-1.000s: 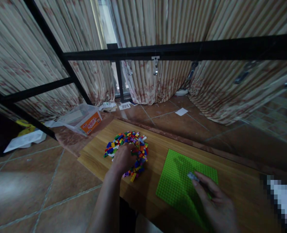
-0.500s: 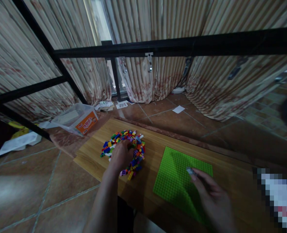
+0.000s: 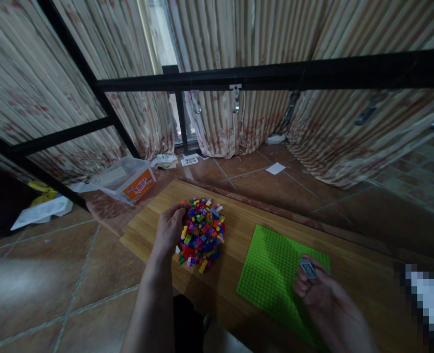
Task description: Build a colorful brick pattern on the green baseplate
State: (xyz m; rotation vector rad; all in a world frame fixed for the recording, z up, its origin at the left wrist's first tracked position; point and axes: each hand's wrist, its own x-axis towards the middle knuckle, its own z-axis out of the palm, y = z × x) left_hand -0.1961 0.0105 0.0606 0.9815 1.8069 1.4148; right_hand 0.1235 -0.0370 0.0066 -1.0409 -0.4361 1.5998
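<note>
A heap of small coloured bricks [image 3: 203, 230] lies on a wooden table [image 3: 231, 289]. My left hand [image 3: 169, 229] rests against the heap's left side, fingers curled along its edge. To the right lies a bright green studded baseplate [image 3: 272, 269]. My right hand [image 3: 318, 291] hovers over the baseplate's right part and pinches a small grey brick [image 3: 308, 268] between the fingertips.
A black metal frame [image 3: 261, 76] crosses in front of striped curtains [image 3: 239, 39]. On the tiled floor beyond the table lie a clear plastic box with an orange label [image 3: 127, 180], papers [image 3: 275, 168] and a white bag [image 3: 40, 212].
My left hand slid from the top of the heap to its left side, and the heap looks pushed together. My right hand turned the grey brick upward over the baseplate.
</note>
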